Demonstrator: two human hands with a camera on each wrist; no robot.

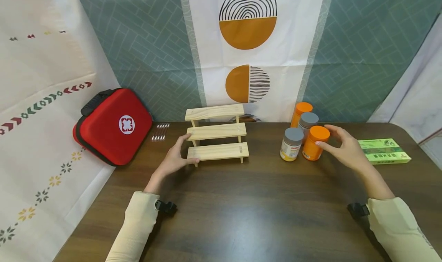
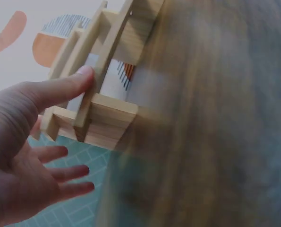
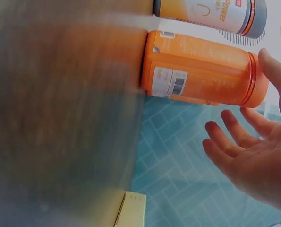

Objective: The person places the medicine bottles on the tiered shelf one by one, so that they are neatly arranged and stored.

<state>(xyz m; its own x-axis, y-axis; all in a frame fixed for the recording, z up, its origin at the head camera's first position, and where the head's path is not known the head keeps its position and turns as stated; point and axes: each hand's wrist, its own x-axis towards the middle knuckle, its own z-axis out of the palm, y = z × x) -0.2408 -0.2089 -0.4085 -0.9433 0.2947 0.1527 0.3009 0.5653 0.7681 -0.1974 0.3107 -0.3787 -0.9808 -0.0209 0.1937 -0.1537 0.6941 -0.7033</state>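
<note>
A small three-step wooden display rack (image 1: 218, 151) stands near the back of the table. My left hand (image 1: 173, 158) holds it by its left end, thumb at the lowest step and index finger by the middle one. The left wrist view shows the thumb against the wooden edge and the other fingers spread. On the right, my right hand (image 1: 345, 147) pinches the orange lid of an orange bottle (image 1: 312, 149) between thumb and fingers, its remaining fingers loose. That bottle stands on the table beside a grey-lidded bottle (image 1: 291, 145).
Behind are another grey-lidded bottle (image 1: 308, 121) and another orange-lidded bottle (image 1: 301, 110). A green box (image 1: 385, 151) lies at the right. A red first-aid case (image 1: 112, 127) and a packet of cotton swabs (image 1: 160, 132) are at the left. A patterned cloth (image 1: 155, 62) hangs behind.
</note>
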